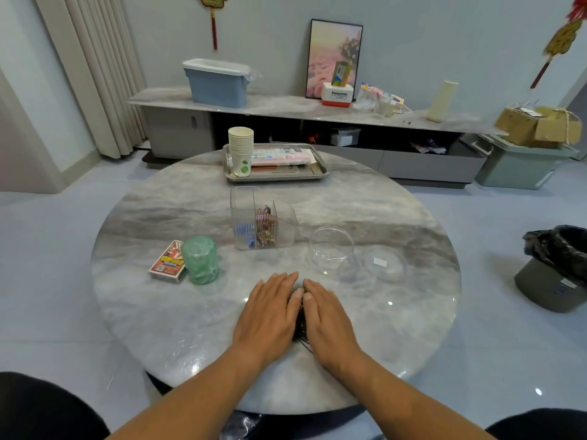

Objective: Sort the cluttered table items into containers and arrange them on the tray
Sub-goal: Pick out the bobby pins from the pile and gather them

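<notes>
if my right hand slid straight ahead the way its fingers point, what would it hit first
Probably the clear divided organizer: the right hand points up and slightly left, passing left of the round clear jar. Depth is hard to judge.

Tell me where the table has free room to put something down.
Free: left edge beyond the card box, right edge past the lid, and between organizer and tray. Crowded: the middle row, and the tray.

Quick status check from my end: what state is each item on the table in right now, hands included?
Left hand: flat, fingers straight, beside the dark bundle.
Right hand: flat, fingers straight, on the bundle's other side.
Dark bundle: between the hands, mostly hidden.
Round jar: upright, lid off, empty.
Lid: flat beside the jar.
Clear organizer: upright, partly filled.
Paper cups: stacked on the tray.
</notes>
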### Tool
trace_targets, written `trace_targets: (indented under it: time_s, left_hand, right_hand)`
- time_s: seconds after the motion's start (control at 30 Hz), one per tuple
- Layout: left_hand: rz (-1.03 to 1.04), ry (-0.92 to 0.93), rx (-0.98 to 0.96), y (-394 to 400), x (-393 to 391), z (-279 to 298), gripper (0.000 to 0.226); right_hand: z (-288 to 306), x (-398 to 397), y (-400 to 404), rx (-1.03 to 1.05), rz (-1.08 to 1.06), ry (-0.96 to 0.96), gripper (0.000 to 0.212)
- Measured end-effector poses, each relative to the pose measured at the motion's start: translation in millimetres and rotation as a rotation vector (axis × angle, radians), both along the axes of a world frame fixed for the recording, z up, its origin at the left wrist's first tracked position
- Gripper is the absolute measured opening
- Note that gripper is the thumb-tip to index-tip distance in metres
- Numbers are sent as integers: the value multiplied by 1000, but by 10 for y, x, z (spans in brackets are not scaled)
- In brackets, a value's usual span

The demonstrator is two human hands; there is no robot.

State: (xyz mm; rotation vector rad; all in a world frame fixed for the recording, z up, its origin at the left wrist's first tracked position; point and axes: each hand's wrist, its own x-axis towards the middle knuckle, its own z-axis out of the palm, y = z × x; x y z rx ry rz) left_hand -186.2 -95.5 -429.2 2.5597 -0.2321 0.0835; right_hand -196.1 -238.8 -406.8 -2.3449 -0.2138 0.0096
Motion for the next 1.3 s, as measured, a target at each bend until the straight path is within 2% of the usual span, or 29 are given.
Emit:
trace_targets:
  time_s: [0.1,0.17,0.23,0.3,0.37,0.43,0.5,0.57,0.67,0.73,0.87,0.97,1.03,1.17,1.23,1.3]
  left_hand:
    - [-18,42,-128,53,16,60,57]
    - [-70,122,-270,146,48,149,55]
    - [-136,210,-316,303,87,268,57]
    - [-217,264,-190,472,147,425,74]
    - [-315,298,17,578,197,562,93]
    - [-395,296,240,602,193,633,102]
    - [-417,274,373,597,150,621,102]
    - [-389,260,378,593,127,596,92]
    - [-329,247,352,572,176,646,62]
    - [-313,236,367,542,223,684,45]
    - [-285,237,377,515,317,716,27]
    - [-245,250,357,576,393,729,16]
    - [-218,271,347,626,445,732,12]
    - [-192,320,289,677,512,723,15]
    - [-188,331,272,679,521,721,16]
    - [-184,338,257,670,522,724,15]
  right_hand:
    - [198,35,-15,176,18,119,42]
    - [391,144,-154,120,66,206,51]
    - [578,260,-311,-58,176,258,75]
    - [720,314,-395,-286,322,296,97]
    - [745,326,-410,-444,414,301,106]
    - [719,321,-391,-534,465,279,96]
    - [687,331,-357,-565,494,240,71]
    - [674,362,-312,-599,500,195,52]
    - [634,431,-278,-626,451,140,35]
    - [591,471,-290,-600,399,123,22]
    - [550,581,-385,-458,307,192,6]
    - [582,656,-483,-294,195,269,9]
    - [611,714,-568,-270,123,292,11]
    - [615,776,-724,-447,67,324,10]
    - [632,761,-739,-544,53,281,9]
    - [702,723,-678,-550,86,228,2]
